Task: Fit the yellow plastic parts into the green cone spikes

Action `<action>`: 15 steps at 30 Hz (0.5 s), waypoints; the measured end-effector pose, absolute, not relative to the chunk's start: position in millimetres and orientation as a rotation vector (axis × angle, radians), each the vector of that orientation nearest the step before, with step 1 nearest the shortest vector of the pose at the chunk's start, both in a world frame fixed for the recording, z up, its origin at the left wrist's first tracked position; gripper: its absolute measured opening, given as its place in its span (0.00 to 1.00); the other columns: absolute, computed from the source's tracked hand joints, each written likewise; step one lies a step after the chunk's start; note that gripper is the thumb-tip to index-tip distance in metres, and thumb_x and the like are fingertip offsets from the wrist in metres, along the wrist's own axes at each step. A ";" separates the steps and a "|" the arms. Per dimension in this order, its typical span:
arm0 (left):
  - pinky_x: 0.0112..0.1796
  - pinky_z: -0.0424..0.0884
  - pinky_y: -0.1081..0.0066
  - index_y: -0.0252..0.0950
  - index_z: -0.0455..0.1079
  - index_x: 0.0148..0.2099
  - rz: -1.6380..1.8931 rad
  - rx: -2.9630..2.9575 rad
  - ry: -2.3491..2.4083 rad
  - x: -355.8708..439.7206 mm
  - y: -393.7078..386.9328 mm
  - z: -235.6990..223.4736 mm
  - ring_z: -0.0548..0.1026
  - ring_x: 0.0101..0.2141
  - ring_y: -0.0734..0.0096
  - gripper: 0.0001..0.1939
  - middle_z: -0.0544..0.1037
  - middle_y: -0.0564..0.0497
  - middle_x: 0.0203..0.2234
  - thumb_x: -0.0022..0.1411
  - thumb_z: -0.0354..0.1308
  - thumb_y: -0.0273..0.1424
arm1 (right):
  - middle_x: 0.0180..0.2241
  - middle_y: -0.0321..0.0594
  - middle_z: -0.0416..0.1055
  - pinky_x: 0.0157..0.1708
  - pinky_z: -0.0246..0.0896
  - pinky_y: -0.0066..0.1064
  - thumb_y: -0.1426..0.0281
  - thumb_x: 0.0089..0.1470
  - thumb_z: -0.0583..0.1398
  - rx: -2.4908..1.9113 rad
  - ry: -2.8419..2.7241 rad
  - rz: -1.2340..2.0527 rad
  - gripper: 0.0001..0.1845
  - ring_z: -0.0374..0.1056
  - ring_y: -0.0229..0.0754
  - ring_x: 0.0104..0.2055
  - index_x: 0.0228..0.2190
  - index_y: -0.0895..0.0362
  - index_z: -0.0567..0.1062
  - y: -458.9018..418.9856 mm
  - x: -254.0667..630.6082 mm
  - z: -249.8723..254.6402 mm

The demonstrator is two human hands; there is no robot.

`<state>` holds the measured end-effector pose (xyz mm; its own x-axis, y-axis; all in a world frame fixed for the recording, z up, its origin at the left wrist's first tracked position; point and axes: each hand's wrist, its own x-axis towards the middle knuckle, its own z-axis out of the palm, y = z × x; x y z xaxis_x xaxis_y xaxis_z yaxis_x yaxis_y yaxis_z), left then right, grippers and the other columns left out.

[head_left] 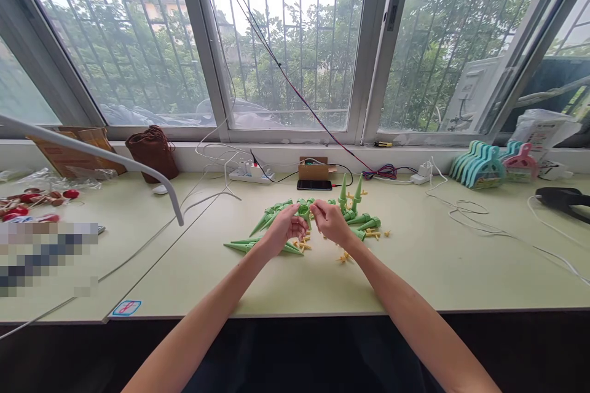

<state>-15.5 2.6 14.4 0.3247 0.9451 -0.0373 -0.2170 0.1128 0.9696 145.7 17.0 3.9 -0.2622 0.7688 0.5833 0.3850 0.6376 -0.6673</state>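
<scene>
My left hand (282,230) is closed around a green plastic watering spike (303,211), its round open end turned up towards me. Close beside that opening, my right hand (330,221) is pinched; whatever is between its fingertips is too small to make out. More green spikes (265,219) lie in a heap behind and left of my hands, and a few pointed ones (239,247) lie nearer me. On the right, two spikes (357,194) stand point up, with others (367,222) lying beside them. Small yellow valve-like pieces (343,256) are scattered among them.
Behind the heap are a phone (314,185), a small cardboard box (318,169) and a power strip (252,176). Loose white cable (479,230) crosses the right side. Teal clips (479,163) stand at the back right. A white curved arm (138,161) juts in from the left.
</scene>
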 end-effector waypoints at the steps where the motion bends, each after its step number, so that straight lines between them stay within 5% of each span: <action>1: 0.20 0.63 0.74 0.36 0.59 0.37 1.022 1.124 0.836 -15.8 2.6 14.3 0.70 0.19 0.73 0.19 0.73 0.51 0.21 0.56 0.57 0.47 | 0.15 0.32 0.59 0.24 0.50 0.28 0.60 0.62 0.48 -0.917 -1.878 0.492 0.18 0.53 0.35 0.19 0.23 0.55 0.61 17.0 145.8 4.1; 15: 0.20 0.63 0.75 0.38 0.56 0.38 1.026 1.124 0.831 -15.8 0.8 17.8 0.71 0.19 0.71 0.18 0.73 0.52 0.21 0.57 0.58 0.44 | 0.15 0.31 0.58 0.24 0.50 0.28 0.60 0.62 0.48 -0.907 -1.879 0.511 0.18 0.53 0.35 0.19 0.24 0.55 0.62 17.4 146.6 3.4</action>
<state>-15.8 0.8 17.8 0.3256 0.9451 -0.0270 -0.2228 0.1044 0.9693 146.6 17.4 3.4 -0.2705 0.7701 0.5777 0.3712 0.6371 -0.6755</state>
